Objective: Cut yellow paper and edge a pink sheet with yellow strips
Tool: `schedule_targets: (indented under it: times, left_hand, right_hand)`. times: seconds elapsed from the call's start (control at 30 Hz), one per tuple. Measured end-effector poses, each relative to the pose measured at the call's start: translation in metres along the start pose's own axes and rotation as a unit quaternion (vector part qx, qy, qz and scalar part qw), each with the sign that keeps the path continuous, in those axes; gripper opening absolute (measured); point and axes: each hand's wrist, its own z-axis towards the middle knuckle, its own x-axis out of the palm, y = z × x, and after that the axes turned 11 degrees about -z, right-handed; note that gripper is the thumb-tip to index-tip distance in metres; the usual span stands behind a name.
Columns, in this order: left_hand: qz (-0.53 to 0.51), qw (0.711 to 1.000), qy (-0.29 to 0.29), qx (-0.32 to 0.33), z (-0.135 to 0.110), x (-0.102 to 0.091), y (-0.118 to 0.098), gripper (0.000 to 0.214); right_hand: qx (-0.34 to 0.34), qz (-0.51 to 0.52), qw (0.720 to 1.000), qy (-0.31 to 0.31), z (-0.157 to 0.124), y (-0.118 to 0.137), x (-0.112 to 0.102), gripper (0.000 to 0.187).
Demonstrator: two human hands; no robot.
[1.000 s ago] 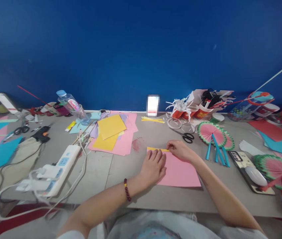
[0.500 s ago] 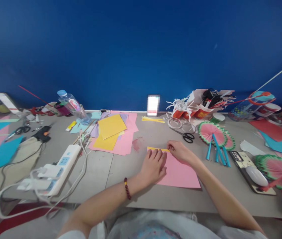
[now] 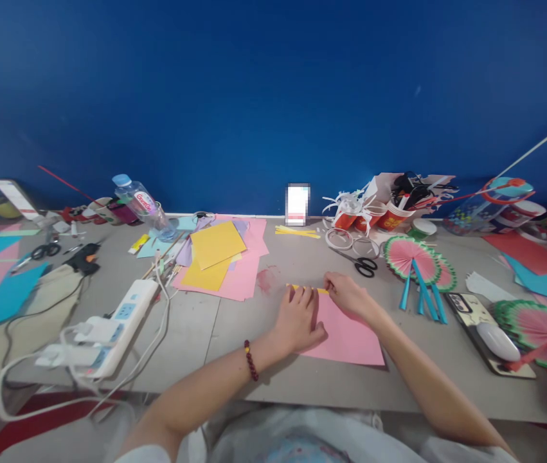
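Note:
A pink paper sheet (image 3: 350,334) lies on the grey table (image 3: 254,360) in front of me, with a narrow yellow strip (image 3: 320,290) along its far edge. My left hand (image 3: 299,318) rests on the sheet's left part, fingers stretched forward onto the strip. My right hand (image 3: 348,294) has its fingers curled and pinched at the strip's right end. A dark bead bracelet (image 3: 251,360) sits on my left wrist.
Black scissors (image 3: 362,263) and pink-green paper fans (image 3: 418,260) lie to the right. A stack of yellow and pink paper (image 3: 220,260) lies to the left, beside a white power strip (image 3: 119,318) and a water bottle (image 3: 141,206). Red cups (image 3: 379,215) stand at the back.
My left hand has slid forward so its fingers cover more of the yellow strip. The pink sheet's near edge has shifted slightly away from me. My right hand stays at the strip's right end.

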Motion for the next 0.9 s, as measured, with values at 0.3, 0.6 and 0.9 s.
schedule_targets:
  times: [0.3, 0.6, 0.9]
  left_hand:
    - [-0.012, 1.0, 0.006, -0.016, 0.0, -0.003, 0.003, 0.067]
    - [-0.017, 1.0, 0.001, 0.002, -0.004, -0.001, 0.005, 0.064]
    - [-0.007, 1.0, -0.003, 0.004, -0.004, -0.002, 0.004, 0.062]
  right_hand:
    - [0.009, -0.041, 0.999, -0.002, -0.004, 0.005, 0.0, 0.023]
    - [0.028, -0.237, 0.971, -0.013, -0.012, -0.009, -0.02, 0.017]
    - [-0.061, -0.303, 0.95, -0.048, -0.046, 0.014, -0.002, 0.037]
